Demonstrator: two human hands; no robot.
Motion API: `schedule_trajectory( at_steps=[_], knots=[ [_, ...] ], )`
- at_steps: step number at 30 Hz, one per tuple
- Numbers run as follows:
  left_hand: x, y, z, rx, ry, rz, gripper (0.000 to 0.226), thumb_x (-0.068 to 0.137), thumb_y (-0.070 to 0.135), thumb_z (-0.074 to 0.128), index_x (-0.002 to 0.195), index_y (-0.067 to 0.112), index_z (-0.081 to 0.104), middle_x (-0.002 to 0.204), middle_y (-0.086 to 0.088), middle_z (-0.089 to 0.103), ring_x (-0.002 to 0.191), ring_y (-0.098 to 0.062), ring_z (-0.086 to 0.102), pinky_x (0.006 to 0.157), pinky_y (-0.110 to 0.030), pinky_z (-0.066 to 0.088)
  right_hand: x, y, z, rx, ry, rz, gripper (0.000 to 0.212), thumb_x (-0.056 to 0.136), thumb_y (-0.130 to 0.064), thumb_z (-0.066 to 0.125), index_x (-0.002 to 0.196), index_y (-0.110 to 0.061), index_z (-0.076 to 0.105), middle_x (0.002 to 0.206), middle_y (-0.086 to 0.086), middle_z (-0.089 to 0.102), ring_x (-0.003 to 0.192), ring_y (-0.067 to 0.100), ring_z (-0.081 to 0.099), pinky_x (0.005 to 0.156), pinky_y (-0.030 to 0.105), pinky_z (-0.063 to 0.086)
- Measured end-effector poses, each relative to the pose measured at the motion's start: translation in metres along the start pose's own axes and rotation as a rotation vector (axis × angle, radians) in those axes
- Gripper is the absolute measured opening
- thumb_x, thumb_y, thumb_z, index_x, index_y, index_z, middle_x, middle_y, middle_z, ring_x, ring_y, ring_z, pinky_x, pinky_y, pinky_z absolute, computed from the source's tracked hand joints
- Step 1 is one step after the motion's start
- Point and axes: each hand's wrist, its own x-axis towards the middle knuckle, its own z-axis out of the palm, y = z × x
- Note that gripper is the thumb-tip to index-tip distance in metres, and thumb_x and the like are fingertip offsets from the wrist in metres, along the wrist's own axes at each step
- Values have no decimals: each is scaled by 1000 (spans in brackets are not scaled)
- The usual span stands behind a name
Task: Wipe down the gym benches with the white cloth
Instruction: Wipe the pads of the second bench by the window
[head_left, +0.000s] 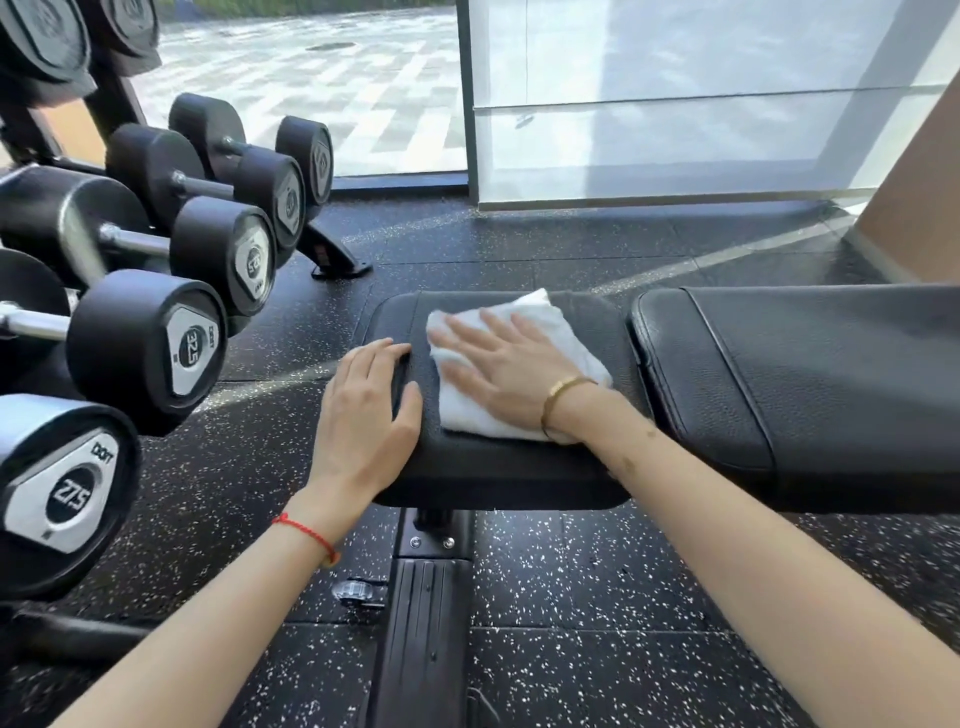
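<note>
A black padded gym bench stands across the middle of the view. Its short seat pad (587, 322) is on the left and its long back pad (810, 374) runs off to the right. A folded white cloth (540, 322) lies on the seat pad. My right hand (498, 364) presses flat on the cloth with fingers spread, a gold bracelet at the wrist. My left hand (363, 410) rests on the seat pad's left edge, fingers curled over its rim, a red string at the wrist.
A rack of black dumbbells (150, 343) stands close on the left. The bench's black base bar (423, 623) runs toward me over speckled rubber floor (597, 597). Windows (649, 93) lie beyond, and a tan wall (919, 208) stands at the far right.
</note>
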Motion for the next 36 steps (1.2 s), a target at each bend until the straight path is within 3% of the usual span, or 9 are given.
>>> schedule_trajectory(
  at_steps=[5,11,15,18,20,25,30,32,36],
  knots=[
    [-1,-13,-6,-5,-7,42,41,96,22,53,136,12,53,142,-3,52,136,-19,38,118,-35,28,-34,18,4,68,19,66,62,98,-63,10,156,-43,-1,165,-17,2,153,16,0,121,35,-6],
    [-4,-12,-2,-68,38,26,48,90,29,42,133,11,55,141,-3,53,135,-21,38,117,-37,29,49,24,-10,87,-41,260,56,105,-51,12,158,-34,4,166,-10,2,153,25,1,122,45,3],
    [-4,-14,-2,-85,51,23,48,89,26,42,132,11,56,139,-3,54,134,-21,40,117,-36,30,63,-14,0,64,-39,139,56,104,-51,9,158,-35,1,166,-12,0,153,23,-1,123,48,0],
    [-4,-14,-2,-92,48,37,48,89,25,41,133,11,56,140,-2,54,134,-20,39,117,-38,30,33,-5,8,62,14,58,57,102,-57,10,156,-40,3,165,-15,4,153,20,2,122,43,-2],
    [-5,-14,-3,-97,47,39,48,89,26,41,133,12,56,140,-1,53,134,-20,38,117,-39,29,17,20,6,67,38,89,57,102,-57,13,156,-41,6,165,-15,9,152,20,8,120,39,1],
    [-5,-13,-3,-111,47,27,48,89,26,41,133,13,56,140,0,53,134,-19,38,117,-37,28,13,50,-9,58,14,313,55,103,-55,15,156,-40,9,165,-10,14,152,26,10,122,47,8],
    [-5,-12,-3,-113,51,28,47,89,25,41,131,12,57,139,-2,54,133,-20,39,117,-37,29,-44,11,2,13,19,177,66,95,-66,9,156,-42,0,165,-17,2,153,23,6,123,45,3],
    [-6,-13,-3,-108,56,31,47,89,25,40,131,12,57,139,-2,54,133,-20,39,117,-37,29,-82,-1,10,-58,88,103,72,93,-71,12,157,-40,6,165,-12,11,152,26,14,123,46,7],
    [-6,-13,0,-102,67,30,48,89,25,39,131,12,56,139,-3,54,133,-21,39,117,-36,28,-124,-10,37,-270,316,67,75,94,-71,39,154,-27,32,156,0,39,140,32,42,114,52,33]
  ],
)
